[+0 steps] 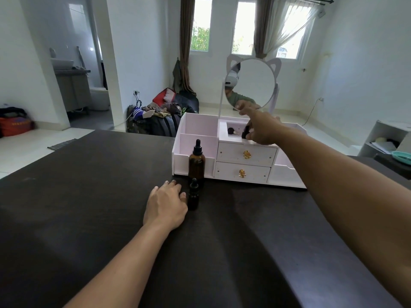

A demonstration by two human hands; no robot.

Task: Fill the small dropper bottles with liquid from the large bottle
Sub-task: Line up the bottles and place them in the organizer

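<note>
A large amber bottle (196, 162) with a black dropper cap stands upright on the dark table, just in front of the white organizer. Directly before it stands a small dark dropper bottle (193, 196). My left hand (165, 204) lies flat on the table, its fingertips beside the small bottle's left side. My right hand (261, 128) reaches into the organizer's top compartment and holds a second small dark bottle (245, 131), tilted and partly hidden by my fingers.
The white organizer (222, 156) has two drawers with gold knobs, open side trays and a round cat-eared mirror (250, 84). A dark round item (231, 130) lies in the top compartment. The dark table (89, 207) stretches toward me. A teal dish (401, 157) sits far right.
</note>
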